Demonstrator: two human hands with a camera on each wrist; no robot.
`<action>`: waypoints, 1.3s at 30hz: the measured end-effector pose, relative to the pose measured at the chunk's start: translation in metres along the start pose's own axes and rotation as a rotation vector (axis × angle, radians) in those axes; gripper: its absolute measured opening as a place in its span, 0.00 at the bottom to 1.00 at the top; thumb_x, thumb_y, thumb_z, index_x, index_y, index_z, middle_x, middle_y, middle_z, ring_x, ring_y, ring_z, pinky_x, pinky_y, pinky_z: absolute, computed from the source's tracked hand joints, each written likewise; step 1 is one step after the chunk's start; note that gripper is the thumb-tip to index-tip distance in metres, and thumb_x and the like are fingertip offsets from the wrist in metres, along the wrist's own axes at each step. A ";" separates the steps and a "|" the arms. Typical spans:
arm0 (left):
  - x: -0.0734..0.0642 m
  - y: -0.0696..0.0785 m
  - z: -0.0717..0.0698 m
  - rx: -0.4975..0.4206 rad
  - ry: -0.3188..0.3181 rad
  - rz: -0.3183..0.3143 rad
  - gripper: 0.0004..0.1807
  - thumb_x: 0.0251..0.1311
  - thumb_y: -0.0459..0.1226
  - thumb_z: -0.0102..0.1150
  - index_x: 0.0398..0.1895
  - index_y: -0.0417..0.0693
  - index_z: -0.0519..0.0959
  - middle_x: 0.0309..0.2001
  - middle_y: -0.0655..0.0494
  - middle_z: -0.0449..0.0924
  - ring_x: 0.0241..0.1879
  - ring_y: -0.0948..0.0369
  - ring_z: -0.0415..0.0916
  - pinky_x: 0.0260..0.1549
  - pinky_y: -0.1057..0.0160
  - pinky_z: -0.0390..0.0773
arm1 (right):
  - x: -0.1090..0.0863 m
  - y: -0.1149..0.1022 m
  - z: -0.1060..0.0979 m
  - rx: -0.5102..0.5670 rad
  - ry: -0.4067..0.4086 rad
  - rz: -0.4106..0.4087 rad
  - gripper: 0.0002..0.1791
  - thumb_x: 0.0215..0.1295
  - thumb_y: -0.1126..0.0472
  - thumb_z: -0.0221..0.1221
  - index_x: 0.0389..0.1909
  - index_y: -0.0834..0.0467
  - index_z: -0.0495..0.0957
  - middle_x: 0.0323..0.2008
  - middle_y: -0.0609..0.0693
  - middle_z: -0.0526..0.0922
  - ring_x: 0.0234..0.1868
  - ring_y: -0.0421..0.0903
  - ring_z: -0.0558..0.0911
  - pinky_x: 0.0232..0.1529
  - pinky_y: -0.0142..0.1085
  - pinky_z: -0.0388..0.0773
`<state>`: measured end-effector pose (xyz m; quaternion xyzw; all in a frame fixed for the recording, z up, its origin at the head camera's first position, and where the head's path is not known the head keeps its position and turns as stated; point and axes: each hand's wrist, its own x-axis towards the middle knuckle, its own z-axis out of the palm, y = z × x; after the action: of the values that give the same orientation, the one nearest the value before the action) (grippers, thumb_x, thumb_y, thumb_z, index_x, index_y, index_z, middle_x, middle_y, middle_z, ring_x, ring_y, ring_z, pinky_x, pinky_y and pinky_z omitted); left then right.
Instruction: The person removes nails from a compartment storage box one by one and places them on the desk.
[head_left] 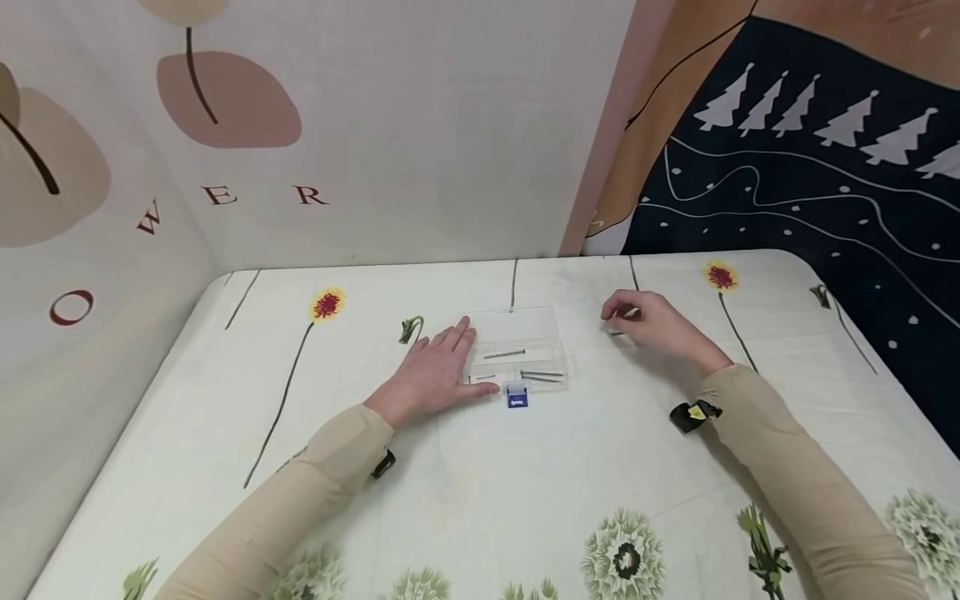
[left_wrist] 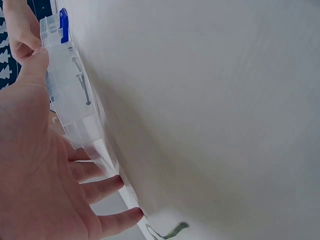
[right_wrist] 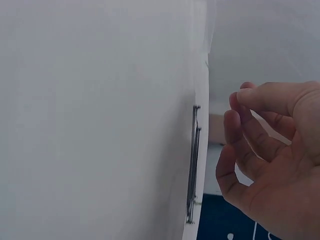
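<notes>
The nails (right_wrist: pixel 193 165) under the right hand (head_left: pixel 656 329) are the hardest for me to see: in the head view, right of centre, the fingers cover nearly all of them, and only a dark bit comes out below. The right wrist view shows them lower right of its middle, lying close together on the table (head_left: pixel 525 483); I count perhaps two, but they overlap. Both sleeves (head_left: pixel 262 508) are cut off by the bottom edge of the head view.

The right hand has its fingers loosely bent, with the thumb near the forefinger; I see nothing held between them, and in the wrist view it stands apart from the nails. The left hand (head_left: pixel 438 371) is spread, fingers straight, grasping nothing; it rests along the left side of the clear box (head_left: pixel 543 354), and its thumb touches the front edge, beside the blue latch (head_left: pixel 517 395).

This one box lies open near the middle of the head view, with one latch toward the bottom. Inside it are one long nail (head_left: pixel 505 354) in the middle row, two long nails (head_left: pixel 542 374) front right, and small nails (head_left: pixel 486 377) front left, too tiny to count surely.
</notes>
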<state>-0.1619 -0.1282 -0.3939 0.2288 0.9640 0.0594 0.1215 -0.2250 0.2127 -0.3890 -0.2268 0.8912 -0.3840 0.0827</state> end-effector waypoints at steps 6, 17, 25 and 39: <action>0.000 0.000 0.001 0.000 0.003 0.001 0.56 0.59 0.71 0.43 0.75 0.37 0.48 0.76 0.44 0.40 0.72 0.46 0.47 0.65 0.40 0.52 | 0.004 -0.009 0.012 0.017 -0.014 -0.066 0.06 0.64 0.74 0.55 0.39 0.65 0.79 0.39 0.55 0.81 0.41 0.49 0.76 0.43 0.42 0.73; -0.002 0.001 -0.001 -0.003 0.006 0.006 0.56 0.58 0.70 0.44 0.75 0.38 0.49 0.76 0.44 0.40 0.72 0.46 0.48 0.65 0.40 0.53 | 0.006 -0.028 0.032 0.053 -0.048 -0.137 0.09 0.63 0.74 0.57 0.42 0.62 0.81 0.39 0.52 0.81 0.40 0.47 0.75 0.41 0.40 0.73; -0.001 0.001 -0.002 -0.005 0.001 -0.007 0.56 0.57 0.70 0.46 0.75 0.39 0.50 0.76 0.45 0.41 0.72 0.46 0.49 0.65 0.40 0.53 | 0.009 -0.040 0.044 0.068 -0.079 -0.171 0.11 0.63 0.72 0.58 0.44 0.60 0.81 0.44 0.50 0.80 0.45 0.48 0.75 0.45 0.43 0.74; -0.001 0.000 -0.003 -0.037 -0.020 -0.026 0.55 0.57 0.71 0.46 0.77 0.46 0.48 0.77 0.50 0.38 0.73 0.47 0.47 0.66 0.41 0.51 | 0.012 -0.055 0.058 -0.038 -0.169 -0.170 0.10 0.64 0.66 0.59 0.45 0.59 0.84 0.55 0.57 0.76 0.59 0.57 0.69 0.60 0.54 0.62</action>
<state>-0.1616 -0.1294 -0.3909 0.2145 0.9644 0.0732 0.1360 -0.1988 0.1366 -0.3893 -0.3347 0.8656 -0.3524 0.1204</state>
